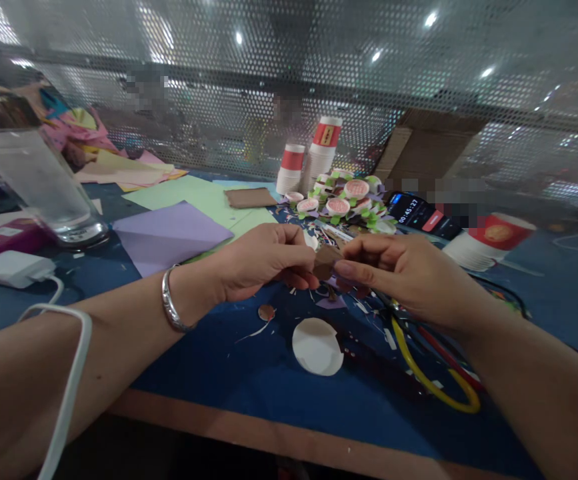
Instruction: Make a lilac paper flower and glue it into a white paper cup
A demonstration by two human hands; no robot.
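Holding a small brown card piece [325, 262] above the counter [203, 373], we have both hands closed at the fingertips. Left hand [269, 260]: thumb and fingers pinch the near-left edge; a silver bracelet [170, 303] circles the wrist. Right hand [399, 273]: thumb and forefinger pinch the right edge. On the near side of the hands we note a white disc [317, 348] lying flat, a small brown disc [267, 312] to its left, and a yellow looped handle [401, 339] beside the right forearm. Paper scraps [332, 303] lie scattered under the hands. Beyond, we see a heap of decorated paper rounds [339, 207]; behind it stand two upright cup stacks [291, 177]. A third stack [491, 240] tilts near the phone [421, 215], whose screen we read as 00:45:27. To the left we record a purple sheet [173, 230] partly over a green sheet [183, 190], and a clear bottle [33, 173].
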